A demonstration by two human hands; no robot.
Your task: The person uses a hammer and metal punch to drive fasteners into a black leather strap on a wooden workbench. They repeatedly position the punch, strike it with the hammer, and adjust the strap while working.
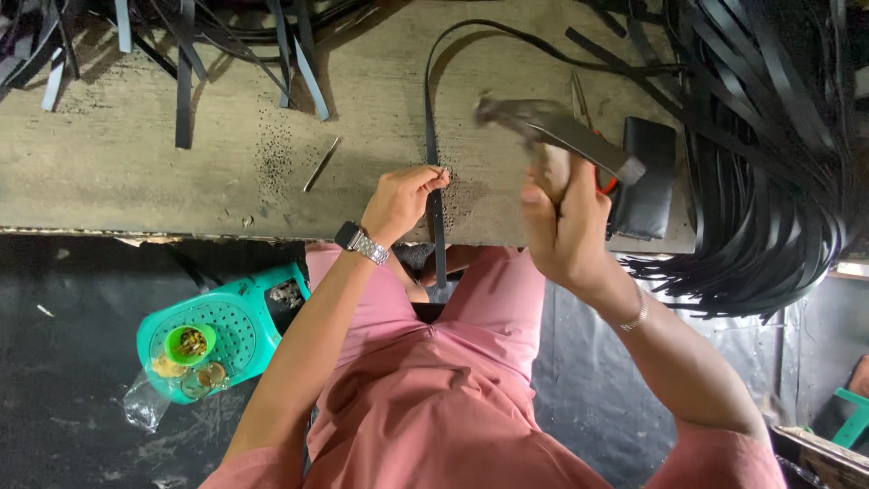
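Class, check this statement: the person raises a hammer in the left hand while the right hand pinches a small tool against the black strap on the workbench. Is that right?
Not quite: the hands are swapped. The head view shows the right hand raising the hammer, while the left hand pinches the small tool against the black strap on the workbench.

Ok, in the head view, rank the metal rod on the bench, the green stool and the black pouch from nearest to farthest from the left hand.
From the left hand:
1. Metal rod, just to its left on the bench.
2. Black pouch, to the right, past the hammer.
3. Green stool, down on the floor, lower left; close to the pouch's distance, so ranks 2 and 3 are uncertain.
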